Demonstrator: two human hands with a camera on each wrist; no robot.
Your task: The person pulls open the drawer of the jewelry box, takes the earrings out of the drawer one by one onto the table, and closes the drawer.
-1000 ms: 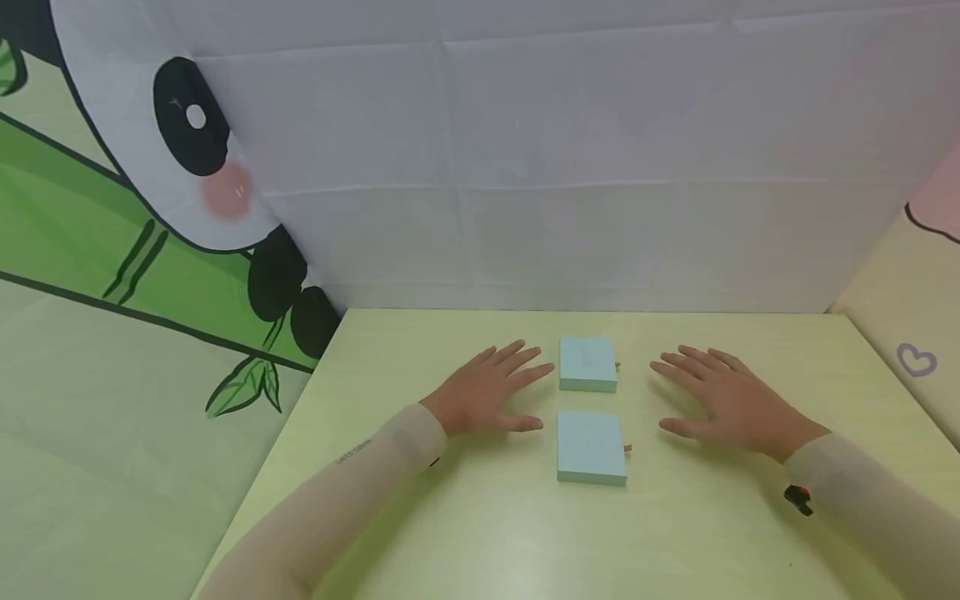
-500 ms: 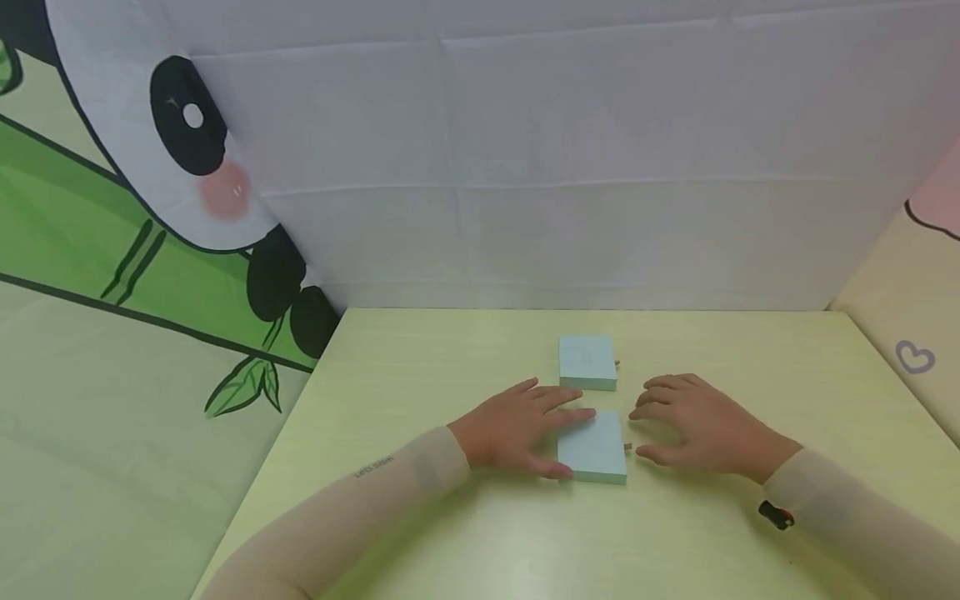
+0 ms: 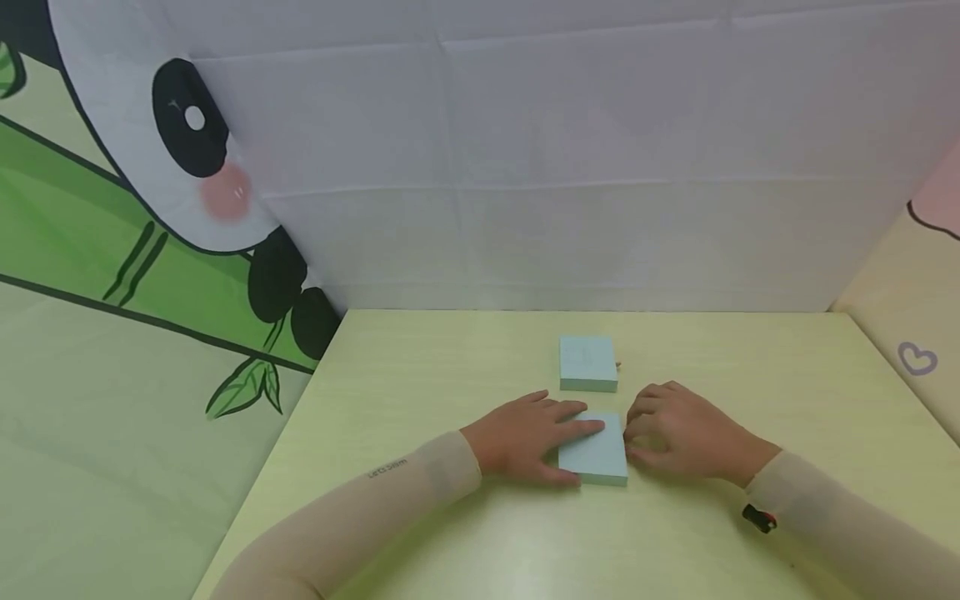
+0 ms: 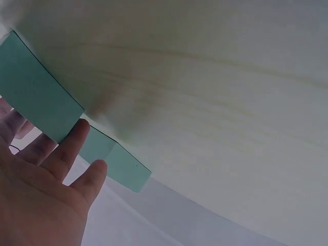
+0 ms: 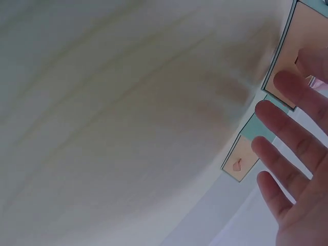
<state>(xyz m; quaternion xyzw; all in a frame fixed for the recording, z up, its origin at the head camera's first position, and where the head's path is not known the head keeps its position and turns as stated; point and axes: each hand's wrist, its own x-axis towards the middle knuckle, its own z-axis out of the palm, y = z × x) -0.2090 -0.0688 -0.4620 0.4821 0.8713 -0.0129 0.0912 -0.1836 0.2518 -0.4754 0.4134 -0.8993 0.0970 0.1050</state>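
Two light blue boxes lie on the table, one behind the other. My left hand (image 3: 528, 437) spans the near box (image 3: 600, 454): the thumb is at its front edge, the index finger lies across the top, another finger is at the back edge. My right hand (image 3: 686, 433) is at that box's right end, fingers bent. In the right wrist view this end is orange, and the thumb and index finger close on a small pink ribbon tab (image 5: 311, 81). The far box (image 3: 588, 362) stands untouched; its own tab (image 5: 237, 164) sticks out on the right.
The pale yellow table (image 3: 420, 358) ends at a white cloth backdrop (image 3: 562, 208). A cartoon-printed cloth (image 3: 150, 292) hangs on the left, and a cream one (image 3: 900, 333) on the right.
Both hands have moved in from either side toward the near box. The left hand has come onto it, and the right fingers have bent and reached its tab. Neither box has visibly moved.
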